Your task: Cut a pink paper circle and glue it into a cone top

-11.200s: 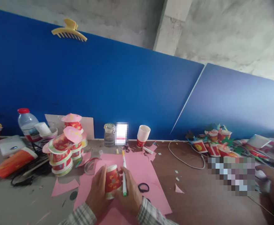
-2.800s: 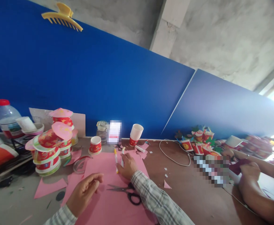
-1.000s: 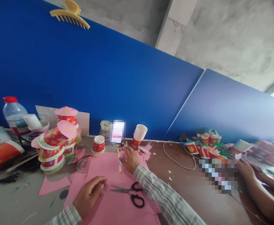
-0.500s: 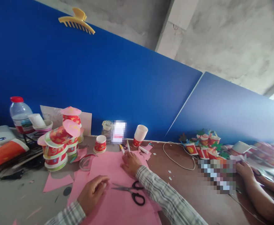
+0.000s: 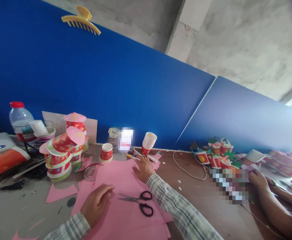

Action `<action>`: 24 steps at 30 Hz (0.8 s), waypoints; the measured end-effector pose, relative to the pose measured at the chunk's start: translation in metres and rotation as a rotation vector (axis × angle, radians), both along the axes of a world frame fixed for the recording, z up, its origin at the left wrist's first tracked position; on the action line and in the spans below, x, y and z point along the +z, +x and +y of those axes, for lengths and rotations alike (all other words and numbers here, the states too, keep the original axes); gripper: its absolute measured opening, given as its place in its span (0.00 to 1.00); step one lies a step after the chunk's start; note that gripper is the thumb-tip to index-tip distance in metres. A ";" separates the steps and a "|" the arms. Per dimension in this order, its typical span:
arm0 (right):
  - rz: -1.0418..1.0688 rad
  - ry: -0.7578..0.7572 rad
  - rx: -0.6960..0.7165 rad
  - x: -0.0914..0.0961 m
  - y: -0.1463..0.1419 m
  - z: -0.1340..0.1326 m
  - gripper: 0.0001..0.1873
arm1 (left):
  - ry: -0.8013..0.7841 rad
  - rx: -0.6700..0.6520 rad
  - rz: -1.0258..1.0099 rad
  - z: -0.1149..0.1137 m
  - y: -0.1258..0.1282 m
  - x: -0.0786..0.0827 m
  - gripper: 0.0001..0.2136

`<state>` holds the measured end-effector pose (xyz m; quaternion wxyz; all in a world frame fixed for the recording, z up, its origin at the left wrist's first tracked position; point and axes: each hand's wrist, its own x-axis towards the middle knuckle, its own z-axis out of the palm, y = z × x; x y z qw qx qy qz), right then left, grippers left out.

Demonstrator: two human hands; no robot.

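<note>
My left hand [image 5: 96, 204] rests on a large pink paper sheet [image 5: 121, 176] near the table's front edge, its fingers curled in with nothing visible in them. Just right of it, black-handled scissors [image 5: 139, 201] lie on the sheet. My right hand [image 5: 143, 168] is stretched forward, fingers lying flat at the sheet's far edge. Two markers [image 5: 136, 155] lie just beyond its fingertips, beside an upturned white paper cup [image 5: 148, 143]. A red paper cup [image 5: 106, 152] stands to the left of the markers.
A pile of red cups with pink lids [image 5: 61, 153], a water bottle [image 5: 19, 120], a tape roll [image 5: 91, 171] and an orange packet [image 5: 3, 163] crowd the left. A white cable [image 5: 188, 166] lies on the right. A co-worker's hand [image 5: 258, 180] is at far right among decorated cups [image 5: 216, 156].
My right hand slid the markers away across the pink sheet to the back of the table and let them go by the white cup. My left hand stayed on the paper.
</note>
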<state>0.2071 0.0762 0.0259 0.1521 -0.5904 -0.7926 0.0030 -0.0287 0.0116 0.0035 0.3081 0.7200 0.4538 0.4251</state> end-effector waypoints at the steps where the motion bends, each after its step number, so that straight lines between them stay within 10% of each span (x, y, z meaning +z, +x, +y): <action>1: 0.008 -0.009 0.049 -0.001 -0.005 -0.008 0.21 | 0.074 0.026 0.071 0.001 -0.002 0.000 0.11; 12: 0.047 -0.160 0.114 0.008 -0.002 -0.107 0.13 | 0.096 0.244 0.485 0.032 -0.045 -0.006 0.14; 24: -0.074 -0.356 0.132 0.020 0.013 -0.138 0.17 | -0.065 0.190 0.329 0.030 -0.032 -0.008 0.19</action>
